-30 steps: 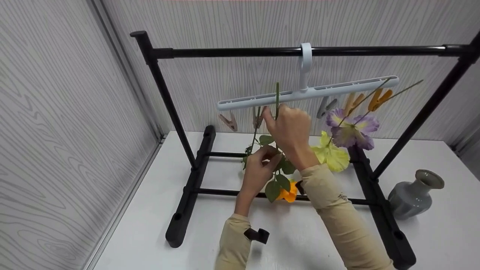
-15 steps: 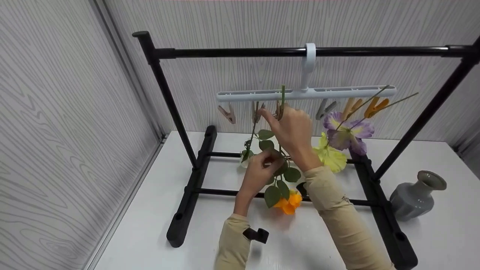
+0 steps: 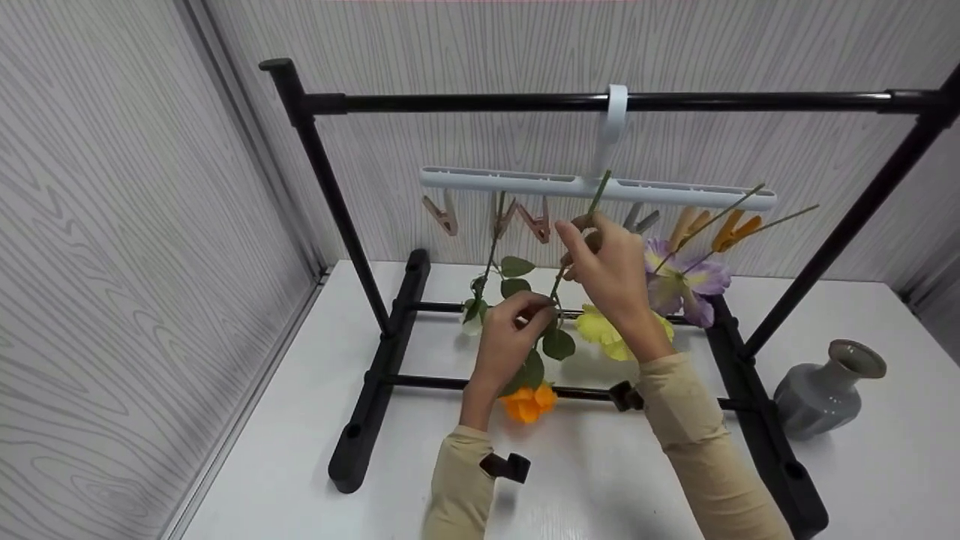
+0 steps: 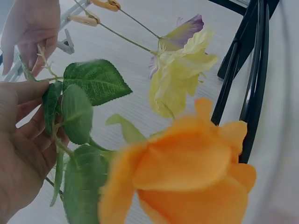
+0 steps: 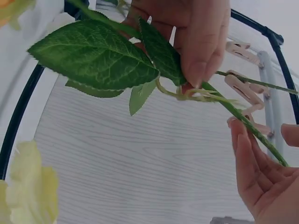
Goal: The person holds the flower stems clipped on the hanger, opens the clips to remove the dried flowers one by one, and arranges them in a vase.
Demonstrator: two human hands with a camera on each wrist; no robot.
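Between both hands (image 3: pixel 555 300), serrated-leafed orange rose (image 3: pixel 529 401)

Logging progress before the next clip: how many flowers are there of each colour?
Orange flower: 1, its stem held by the left hand and the right hand
Yellow flower: 1
Purple flower: 1
Whitish flower: 1, mostly hidden by leaves
Total: 4

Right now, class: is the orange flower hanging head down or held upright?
Head down. The orange flower hangs below the left hand, while its stem runs up through the right hand toward the white hanger.
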